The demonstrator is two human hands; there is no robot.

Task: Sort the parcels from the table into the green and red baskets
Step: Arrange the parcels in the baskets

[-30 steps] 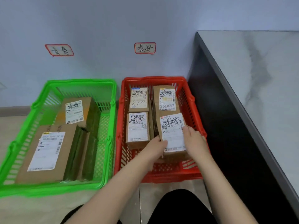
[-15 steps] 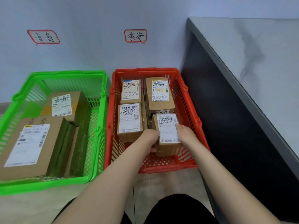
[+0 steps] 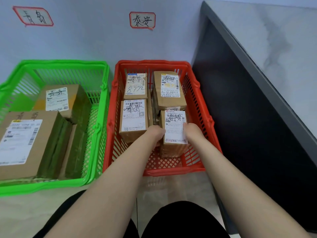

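A small brown parcel [image 3: 175, 129] with a white label sits low in the near right corner of the red basket [image 3: 204, 117]. My left hand [image 3: 155, 134] grips its left side and my right hand [image 3: 191, 131] grips its right side. Three other labelled parcels lie in the red basket: one at the back left [image 3: 135, 86], one at the back right [image 3: 169, 90], one in the middle left [image 3: 133, 117]. The green basket [image 3: 101, 103] on the left holds a large parcel [image 3: 25, 143] at the front and another [image 3: 60, 98] behind it.
Both baskets stand on the floor against a pale wall. A handwritten sign [image 3: 32, 16] hangs above the green basket, another sign [image 3: 142, 20] above the red one. A dark-sided table with a marble top [image 3: 274, 54] rises on the right.
Both hands have lowered the small parcel deeper into the near right corner of the red basket. The view has shifted, with the baskets drifting left and up in frame.
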